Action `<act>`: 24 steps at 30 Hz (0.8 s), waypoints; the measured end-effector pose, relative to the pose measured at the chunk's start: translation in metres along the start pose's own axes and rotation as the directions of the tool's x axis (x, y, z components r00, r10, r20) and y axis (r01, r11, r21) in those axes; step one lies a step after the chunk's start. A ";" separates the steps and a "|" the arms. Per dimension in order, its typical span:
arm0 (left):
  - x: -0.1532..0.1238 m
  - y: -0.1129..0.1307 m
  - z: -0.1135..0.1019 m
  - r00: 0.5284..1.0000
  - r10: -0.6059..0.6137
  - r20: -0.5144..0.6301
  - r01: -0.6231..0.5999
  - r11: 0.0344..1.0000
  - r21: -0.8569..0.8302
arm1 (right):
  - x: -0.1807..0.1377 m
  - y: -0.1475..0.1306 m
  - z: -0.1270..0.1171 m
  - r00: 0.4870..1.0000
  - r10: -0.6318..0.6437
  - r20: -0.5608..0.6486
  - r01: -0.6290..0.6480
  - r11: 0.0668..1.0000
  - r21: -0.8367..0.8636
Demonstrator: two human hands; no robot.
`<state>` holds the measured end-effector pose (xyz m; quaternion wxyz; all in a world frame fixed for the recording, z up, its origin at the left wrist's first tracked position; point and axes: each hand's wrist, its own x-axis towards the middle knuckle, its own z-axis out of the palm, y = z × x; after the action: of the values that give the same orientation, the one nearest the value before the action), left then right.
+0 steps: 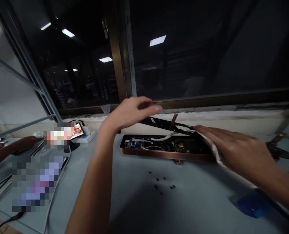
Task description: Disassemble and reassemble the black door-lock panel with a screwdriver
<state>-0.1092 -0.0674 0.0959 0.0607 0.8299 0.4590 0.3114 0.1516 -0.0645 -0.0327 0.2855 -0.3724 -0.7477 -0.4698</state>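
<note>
The right hand (237,148) is at one end of a tilted black panel (162,124) (its white label (152,120) is too small to read) — pinching or just touching, I cannot tell. The left hand (128,113), fingers parted, is by the other end. Between the hands, beneath the panel — an open copper-sided case (146,154) holding a blue circuit board (136,144) and white wires (155,139).

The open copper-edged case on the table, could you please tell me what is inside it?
A blue circuit board and white wires are visible; its right end, behind the right hand, cannot be seen.
</note>
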 end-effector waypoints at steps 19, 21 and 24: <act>0.019 -0.017 0.063 0.851 0.027 0.524 -0.046 0.999 0.022 | -0.008 0.000 0.006 0.976 -0.007 0.217 -0.029 0.986 0.163; 0.019 -0.020 0.065 0.846 0.018 0.533 -0.034 0.999 0.019 | -0.012 0.001 0.012 0.969 -0.012 0.247 -0.039 0.979 0.202; 0.019 -0.024 0.069 0.843 0.019 0.537 -0.029 1.000 0.009 | -0.017 0.001 0.019 0.964 -0.028 0.264 -0.050 0.957 0.285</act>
<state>-0.0795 -0.0252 0.0402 0.1758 0.8900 0.4159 0.0638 0.1602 -0.0520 -0.0524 0.2368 -0.3903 -0.8376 -0.3001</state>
